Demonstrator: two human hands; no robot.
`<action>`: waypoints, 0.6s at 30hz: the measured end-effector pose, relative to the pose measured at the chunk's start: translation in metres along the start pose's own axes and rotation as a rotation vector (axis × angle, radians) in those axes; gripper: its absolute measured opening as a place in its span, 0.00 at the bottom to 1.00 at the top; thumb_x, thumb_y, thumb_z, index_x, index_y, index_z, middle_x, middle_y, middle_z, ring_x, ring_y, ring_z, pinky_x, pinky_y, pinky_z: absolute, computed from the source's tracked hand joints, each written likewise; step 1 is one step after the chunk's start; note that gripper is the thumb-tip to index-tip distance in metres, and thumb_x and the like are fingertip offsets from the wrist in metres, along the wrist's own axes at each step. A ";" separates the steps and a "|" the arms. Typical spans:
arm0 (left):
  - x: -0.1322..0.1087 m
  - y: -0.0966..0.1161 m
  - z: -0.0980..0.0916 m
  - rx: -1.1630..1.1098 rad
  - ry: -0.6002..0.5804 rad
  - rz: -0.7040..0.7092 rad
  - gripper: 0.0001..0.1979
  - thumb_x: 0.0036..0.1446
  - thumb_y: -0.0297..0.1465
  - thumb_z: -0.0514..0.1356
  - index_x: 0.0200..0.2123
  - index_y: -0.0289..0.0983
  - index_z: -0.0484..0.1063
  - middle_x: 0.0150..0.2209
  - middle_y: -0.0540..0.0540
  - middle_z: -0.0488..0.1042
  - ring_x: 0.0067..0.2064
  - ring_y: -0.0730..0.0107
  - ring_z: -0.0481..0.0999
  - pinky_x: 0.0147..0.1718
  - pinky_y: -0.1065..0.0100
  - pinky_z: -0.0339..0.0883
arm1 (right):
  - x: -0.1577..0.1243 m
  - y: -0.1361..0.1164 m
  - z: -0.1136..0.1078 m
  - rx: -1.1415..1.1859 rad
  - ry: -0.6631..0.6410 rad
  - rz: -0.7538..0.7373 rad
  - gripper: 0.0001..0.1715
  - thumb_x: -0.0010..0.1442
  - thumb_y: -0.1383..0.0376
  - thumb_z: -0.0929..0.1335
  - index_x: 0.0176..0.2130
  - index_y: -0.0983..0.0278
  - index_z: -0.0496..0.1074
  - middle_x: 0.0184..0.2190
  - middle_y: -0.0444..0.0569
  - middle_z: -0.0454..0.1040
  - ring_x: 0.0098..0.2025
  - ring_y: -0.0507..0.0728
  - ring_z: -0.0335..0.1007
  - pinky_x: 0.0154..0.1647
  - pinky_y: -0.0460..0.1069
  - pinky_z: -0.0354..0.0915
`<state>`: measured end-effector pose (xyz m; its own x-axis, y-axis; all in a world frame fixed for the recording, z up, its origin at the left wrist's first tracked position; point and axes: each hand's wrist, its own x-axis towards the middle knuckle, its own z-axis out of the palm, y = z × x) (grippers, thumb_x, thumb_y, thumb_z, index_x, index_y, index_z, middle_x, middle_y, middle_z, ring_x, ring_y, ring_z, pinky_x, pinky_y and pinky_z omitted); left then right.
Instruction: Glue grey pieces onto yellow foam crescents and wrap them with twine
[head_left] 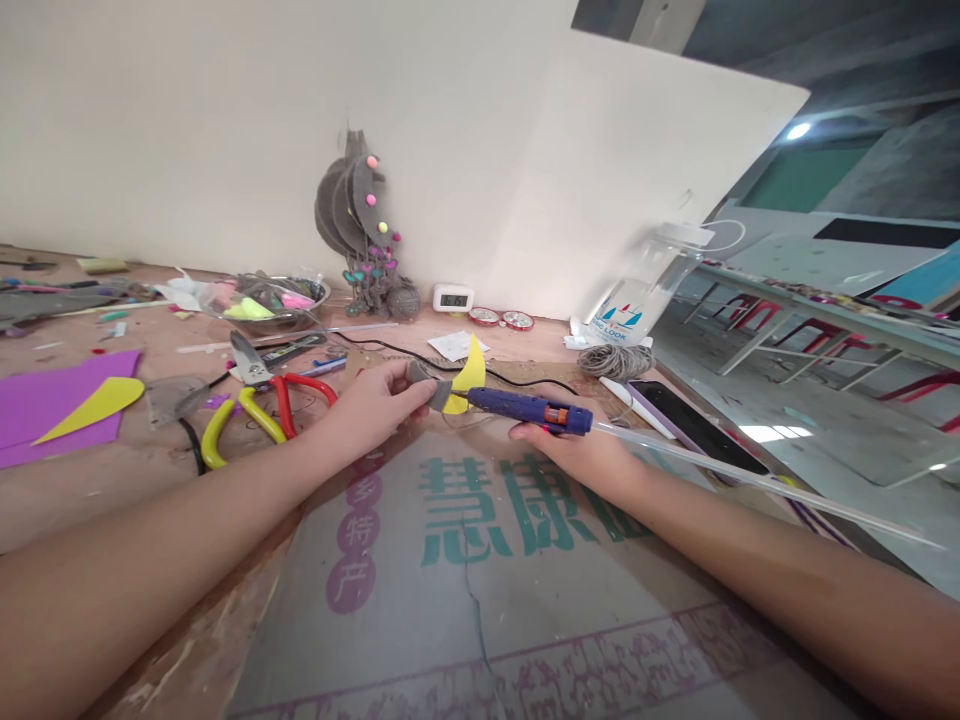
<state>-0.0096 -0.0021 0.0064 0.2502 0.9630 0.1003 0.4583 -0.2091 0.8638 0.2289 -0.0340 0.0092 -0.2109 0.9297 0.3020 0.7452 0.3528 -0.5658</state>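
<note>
Between the fingertips of my left hand (390, 395) is a small grey piece of felt (431, 387). My right hand (577, 450) is wrapped round a blue glue gun (517, 405), its nozzle at the grey felt piece. A long clear glue stick (712, 465) sticks out of the gun's back end. Just behind the nozzle a yellow crescent piece (472, 372) shows; whether it touches the grey felt I cannot tell. Below both hands lies a printed cardboard sheet (420, 620).
Left of my hands lie red-and-yellow-handled pliers (255, 400), purple sheets (67, 400) and a yellow cut piece (97, 405). Behind stand a bowl (315, 300), a grey felt ornament (360, 220) and a digital clock (453, 298). To the right are a bottle (645, 290), twine (615, 360) and a phone (697, 425).
</note>
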 end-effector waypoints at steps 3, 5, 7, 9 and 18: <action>0.000 -0.002 0.000 -0.023 -0.012 -0.001 0.15 0.53 0.43 0.53 0.24 0.38 0.61 0.23 0.53 0.69 0.23 0.75 0.65 0.22 0.73 0.55 | -0.001 0.000 -0.001 -0.020 0.008 0.003 0.19 0.50 0.49 0.68 0.30 0.63 0.68 0.25 0.45 0.68 0.29 0.55 0.64 0.29 0.49 0.61; 0.000 -0.002 0.000 -0.030 -0.017 0.013 0.15 0.53 0.43 0.53 0.24 0.38 0.61 0.23 0.53 0.69 0.23 0.75 0.65 0.22 0.73 0.55 | -0.001 0.001 -0.001 -0.014 0.014 0.000 0.19 0.51 0.50 0.67 0.31 0.63 0.68 0.26 0.45 0.69 0.29 0.55 0.64 0.30 0.49 0.61; 0.000 -0.002 0.000 -0.033 -0.022 0.023 0.15 0.53 0.43 0.53 0.24 0.38 0.61 0.23 0.53 0.69 0.24 0.75 0.65 0.22 0.73 0.56 | -0.001 0.002 0.000 -0.001 0.018 -0.001 0.18 0.51 0.50 0.67 0.31 0.63 0.68 0.27 0.45 0.69 0.30 0.55 0.65 0.30 0.49 0.61; -0.001 -0.001 0.001 -0.031 -0.024 0.012 0.15 0.53 0.43 0.53 0.24 0.38 0.61 0.23 0.54 0.68 0.23 0.76 0.64 0.21 0.74 0.55 | -0.001 0.002 0.000 0.011 0.022 0.002 0.19 0.51 0.50 0.68 0.31 0.63 0.69 0.26 0.45 0.69 0.29 0.54 0.64 0.29 0.48 0.61; -0.001 0.002 0.000 0.002 -0.017 -0.026 0.15 0.53 0.43 0.53 0.23 0.38 0.59 0.21 0.55 0.66 0.20 0.77 0.62 0.16 0.75 0.52 | 0.002 0.005 0.001 0.002 0.098 -0.023 0.19 0.49 0.50 0.69 0.30 0.62 0.68 0.25 0.45 0.69 0.28 0.55 0.64 0.27 0.49 0.62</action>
<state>-0.0090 -0.0030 0.0080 0.2529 0.9650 0.0691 0.4662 -0.1841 0.8653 0.2317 -0.0304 0.0057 -0.1644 0.9066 0.3886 0.7394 0.3740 -0.5598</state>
